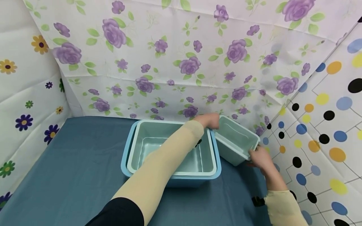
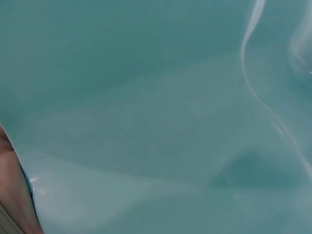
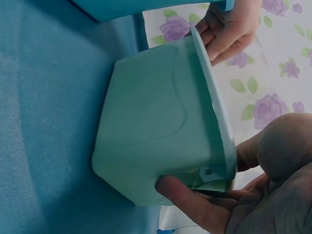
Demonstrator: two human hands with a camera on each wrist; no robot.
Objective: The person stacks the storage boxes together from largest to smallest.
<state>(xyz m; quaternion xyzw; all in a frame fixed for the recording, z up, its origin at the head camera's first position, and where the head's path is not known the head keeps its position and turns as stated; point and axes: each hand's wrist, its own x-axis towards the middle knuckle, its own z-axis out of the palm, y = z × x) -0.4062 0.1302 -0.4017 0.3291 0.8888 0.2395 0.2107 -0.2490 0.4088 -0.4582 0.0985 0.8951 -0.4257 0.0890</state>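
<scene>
Nearest me, the left forearm crosses two nested bins on the tabletop: one blue bin, mostly covered by one large green bin, whose inside the forearm partly hides. Just right of them I see a third, the small green bin, tilted between two hands; I can't tell whether its base touches the tabletop. My right hand pinches its near rim, one finger along the outer wall. Farther off, my left hand grips the far rim, fingers curled, fingertips partly hidden. Behind stand three printed cloths.
</scene>
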